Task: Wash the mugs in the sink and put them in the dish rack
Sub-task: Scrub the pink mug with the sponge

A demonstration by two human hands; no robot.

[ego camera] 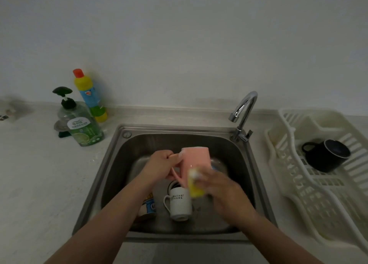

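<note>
Both hands work over the sink (119, 154): the left hand (161, 162) grips the pink mug (196, 160) by its handle, and the right hand (221, 184) presses a yellow sponge (195, 186) against it. The rack (310, 194) holds a black mug (326, 155). A white mug (179, 204) lies in the sink; its writing is unreadable.

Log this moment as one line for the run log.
left hand: holds pink mug handle | right hand: scrubs with yellow sponge | sink: white mug | rack: black mug
</note>
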